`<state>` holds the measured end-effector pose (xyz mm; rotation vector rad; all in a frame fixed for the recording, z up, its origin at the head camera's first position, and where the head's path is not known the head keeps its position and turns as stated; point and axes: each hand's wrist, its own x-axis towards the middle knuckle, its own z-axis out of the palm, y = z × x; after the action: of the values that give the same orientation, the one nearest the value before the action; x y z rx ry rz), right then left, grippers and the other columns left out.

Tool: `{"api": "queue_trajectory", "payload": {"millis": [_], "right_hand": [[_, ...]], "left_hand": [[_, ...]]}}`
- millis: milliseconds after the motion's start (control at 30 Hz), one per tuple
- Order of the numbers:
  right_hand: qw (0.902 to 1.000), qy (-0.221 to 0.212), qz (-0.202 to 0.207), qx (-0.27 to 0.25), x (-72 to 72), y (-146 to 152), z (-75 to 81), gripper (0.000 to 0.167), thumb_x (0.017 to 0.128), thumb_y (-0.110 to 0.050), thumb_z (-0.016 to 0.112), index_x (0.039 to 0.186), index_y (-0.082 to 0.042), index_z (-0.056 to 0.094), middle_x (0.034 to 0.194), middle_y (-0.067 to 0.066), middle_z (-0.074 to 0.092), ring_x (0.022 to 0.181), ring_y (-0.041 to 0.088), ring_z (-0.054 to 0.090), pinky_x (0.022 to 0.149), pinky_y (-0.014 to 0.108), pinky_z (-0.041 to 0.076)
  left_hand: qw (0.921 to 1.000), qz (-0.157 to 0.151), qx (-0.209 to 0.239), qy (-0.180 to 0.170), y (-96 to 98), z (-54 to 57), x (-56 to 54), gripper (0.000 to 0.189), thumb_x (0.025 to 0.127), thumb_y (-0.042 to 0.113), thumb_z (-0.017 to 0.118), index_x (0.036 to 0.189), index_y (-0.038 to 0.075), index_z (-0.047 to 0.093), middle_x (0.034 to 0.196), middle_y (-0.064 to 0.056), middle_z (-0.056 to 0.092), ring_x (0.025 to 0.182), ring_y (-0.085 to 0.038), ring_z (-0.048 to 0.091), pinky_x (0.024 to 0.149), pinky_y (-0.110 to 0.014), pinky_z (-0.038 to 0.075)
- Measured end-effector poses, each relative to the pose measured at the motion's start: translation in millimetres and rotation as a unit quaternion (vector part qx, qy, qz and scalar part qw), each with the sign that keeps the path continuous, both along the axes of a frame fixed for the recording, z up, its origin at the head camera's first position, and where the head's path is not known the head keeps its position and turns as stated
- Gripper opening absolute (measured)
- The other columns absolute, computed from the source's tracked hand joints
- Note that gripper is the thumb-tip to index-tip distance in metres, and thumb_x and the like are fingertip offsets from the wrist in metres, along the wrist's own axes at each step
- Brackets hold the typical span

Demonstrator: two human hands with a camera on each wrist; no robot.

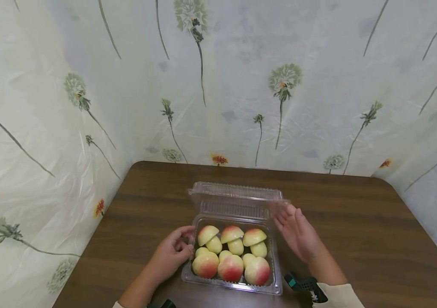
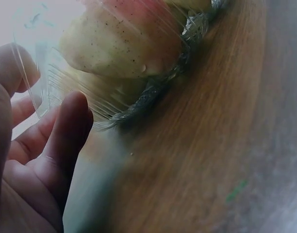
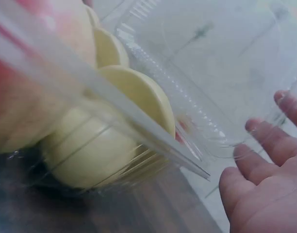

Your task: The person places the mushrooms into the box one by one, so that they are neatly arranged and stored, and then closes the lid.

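A clear plastic clamshell container [image 1: 231, 289] sits on the table with its lid [image 1: 237, 191] raised at the back. Inside are several mushroom-shaped pieces [image 1: 235, 239] in two rows, yellow with red caps; the front ones show mostly their round caps. My left hand [image 1: 173, 252] holds the container's left side, thumb and fingers about the clear rim [image 2: 29, 73] in the left wrist view. My right hand [image 1: 299, 233] is raised at the lid's right end, fingers extended and palm facing inward. In the right wrist view its fingertips [image 3: 260, 127] overlap the lid's clear edge.
The brown wooden table [image 1: 361, 226] reaches back to a wall covering [image 1: 237, 94] printed with dandelions, which also runs along both sides. A black band [image 1: 307, 287] is around the right wrist, beside the container's front right corner.
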<state>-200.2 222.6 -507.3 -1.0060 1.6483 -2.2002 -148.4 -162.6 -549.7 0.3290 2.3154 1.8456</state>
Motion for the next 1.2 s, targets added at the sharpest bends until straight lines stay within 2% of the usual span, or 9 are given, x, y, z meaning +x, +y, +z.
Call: {"api": "queue_trajectory", "payload": {"millis": [100,267,433,533,667,767,1000,1067,1200], "right_hand": [[0.9998,-0.005,0.0,0.018,10.7,1.5,1.6,0.062,0.113,-0.04,0.002,0.164,-0.011,0.023,0.168,-0.009,0.033,0.155,0.0,0.025,0.123,0.017,0.024],[0.9984,0.01,0.0,0.055,25.4,3.4,0.8,0.061,0.115,-0.031,0.008,0.162,0.007,0.012,0.175,0.003,0.015,0.159,0.004,0.012,0.126,0.026,0.016],[0.9943,0.043,0.0,0.097,35.9,7.6,-5.4,0.062,0.113,-0.021,0.041,0.161,0.01,0.015,0.177,0.002,0.008,0.158,-0.001,0.012,0.12,0.013,0.019],[0.9912,0.044,0.004,0.125,42.1,11.5,-8.6,0.072,0.108,-0.019,0.059,0.162,0.007,0.019,0.177,0.002,0.003,0.158,-0.002,0.011,0.12,0.015,0.02],[0.9867,0.041,0.007,0.157,49.6,15.4,-12.2,0.082,0.099,-0.009,0.069,0.165,0.001,0.019,0.177,0.009,-0.008,0.158,-0.002,0.01,0.118,0.018,0.027],[0.9811,0.035,-0.003,0.19,53.9,16.7,-14.2,0.092,0.091,-0.003,0.074,0.166,-0.006,0.02,0.177,0.007,-0.011,0.156,-0.007,0.009,0.115,0.017,0.03],[0.9643,0.018,-0.017,0.264,63.1,16.0,-15.3,0.11,0.086,-0.001,0.079,0.169,-0.017,0.009,0.175,0.002,-0.019,0.15,-0.017,0.006,0.111,0.014,0.031],[0.9595,0.016,-0.023,0.28,65.9,14.5,-14.2,0.113,0.087,-0.004,0.08,0.169,-0.02,0.006,0.175,0.004,-0.02,0.153,-0.01,0.004,0.11,0.014,0.031],[0.9538,0.004,-0.051,0.296,70.8,14.7,-14.5,0.12,0.089,-0.008,0.083,0.169,-0.026,-0.004,0.174,0.019,-0.012,0.159,0.032,0.005,0.112,0.018,0.035]], "left_hand": [[1.0,-0.001,-0.004,-0.001,-0.1,0.2,0.8,0.05,0.098,0.004,0.066,0.147,0.008,0.055,0.119,-0.019,0.06,0.08,-0.011,0.066,0.073,-0.025,0.058],[0.9997,0.004,0.02,-0.014,0.6,-1.4,2.5,0.043,0.1,0.004,0.065,0.142,0.004,0.055,0.119,-0.02,0.059,0.083,-0.011,0.066,0.075,-0.025,0.059],[0.9978,0.005,0.053,-0.039,0.8,-1.3,4.4,0.044,0.102,0.003,0.062,0.144,-0.002,0.05,0.124,-0.025,0.059,0.092,-0.01,0.066,0.078,-0.025,0.059],[0.9989,0.008,0.025,-0.039,-1.8,1.0,4.6,0.048,0.103,0.007,0.06,0.15,0.007,0.05,0.127,-0.022,0.058,0.091,-0.013,0.064,0.077,-0.025,0.057],[0.9982,-0.007,0.012,-0.059,-8.7,3.7,3.8,0.052,0.107,0.008,0.053,0.157,0.015,0.042,0.128,-0.021,0.061,0.094,-0.019,0.063,0.079,-0.029,0.057],[0.9954,-0.024,0.029,-0.088,-13.8,5.3,4.2,0.056,0.109,0.009,0.048,0.162,0.01,0.031,0.127,-0.021,0.065,0.101,-0.023,0.066,0.082,-0.032,0.06],[0.9886,-0.074,0.03,-0.128,-20.0,9.3,9.0,0.045,0.109,0.018,0.05,0.148,-0.004,0.044,0.111,-0.011,0.069,0.095,-0.023,0.069,0.081,-0.033,0.062],[0.9852,-0.104,0.031,-0.133,-21.4,11.0,11.0,0.051,0.106,0.014,0.053,0.151,-0.001,0.037,0.106,-0.01,0.069,0.09,-0.023,0.069,0.078,-0.034,0.062],[0.9708,-0.175,0.056,-0.154,-23.4,14.5,14.7,0.082,0.097,0.006,0.06,0.164,0.01,0.013,0.096,-0.011,0.07,0.077,-0.022,0.072,0.07,-0.035,0.063]]}}
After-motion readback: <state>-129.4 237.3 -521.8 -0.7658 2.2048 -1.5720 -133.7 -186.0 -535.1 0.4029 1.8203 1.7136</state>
